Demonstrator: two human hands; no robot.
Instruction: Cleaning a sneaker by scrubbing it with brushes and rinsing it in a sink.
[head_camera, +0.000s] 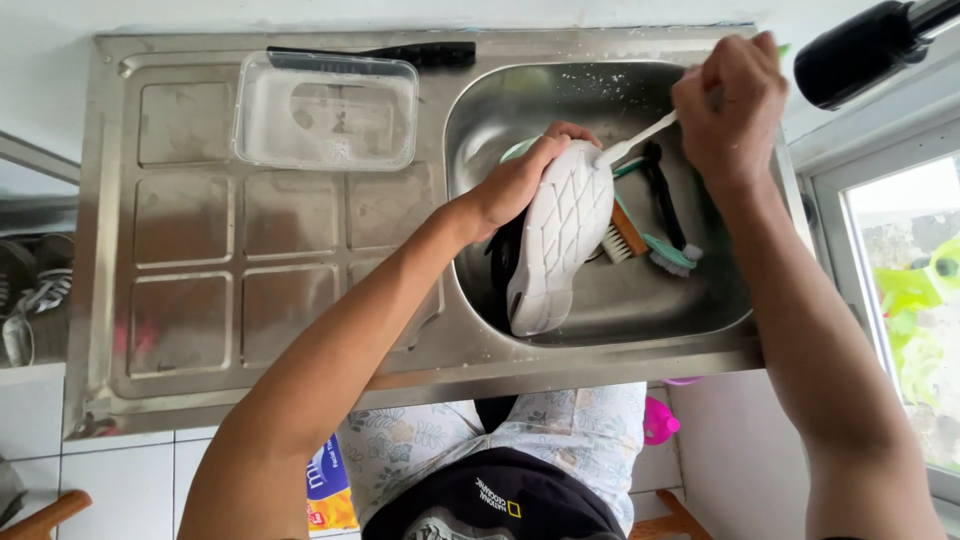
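Head view: left hand (520, 180) grips the white-soled shoe (560, 235) at the sink's (600, 310) centre; right hand (730, 105), at two o'clock, closes around a toothbrush (632, 140) touching the sole. Scrubbing looks underway; brushes (650, 240) lie alongside.

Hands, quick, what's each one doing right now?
Left hand: closed on the white shoe, sole up, over the sink.
Right hand: closed on a white toothbrush touching the sole.

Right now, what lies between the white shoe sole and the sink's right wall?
In the head view: a wooden scrub brush and a teal-handled brush.
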